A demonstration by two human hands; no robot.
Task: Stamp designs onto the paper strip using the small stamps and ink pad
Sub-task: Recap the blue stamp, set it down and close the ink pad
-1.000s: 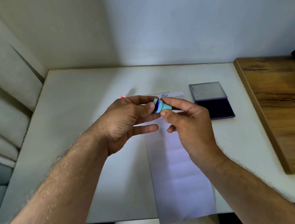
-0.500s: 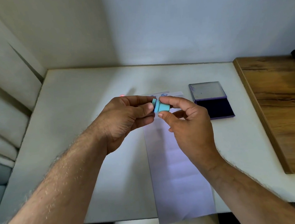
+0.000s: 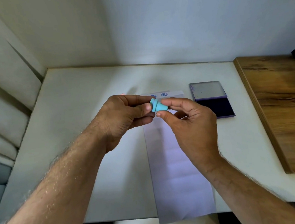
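Teal plastic: one small stamp [image 3: 158, 106], held in the air above the far end of the paper strip [image 3: 178, 171]. One strip, one ink pad [image 3: 212, 99], two hands. Two blue prints on the strip's far end: a ring-shaped one [image 3: 164, 94], and one half hidden behind the left hand.

The stamp lies about level, its long axis left to right; the wider flanged end points left, the narrow end right. Right hand [image 3: 188, 122] pinches the narrow body between thumb and forefinger, other fingers loosely curled. Left hand [image 3: 124, 115] pinches the flanged end, thumb tip against it, fingers curled behind.

The strip runs lengthwise from far to near, its near end hanging over the table edge. Ink pad sits open just right of the strip's far end, lid flipped back, dark pad nearer.

White table [image 3: 89, 102] in a corner of pale walls. Wooden board [image 3: 280, 105] at right; padded cushion [image 3: 5, 112] at left.
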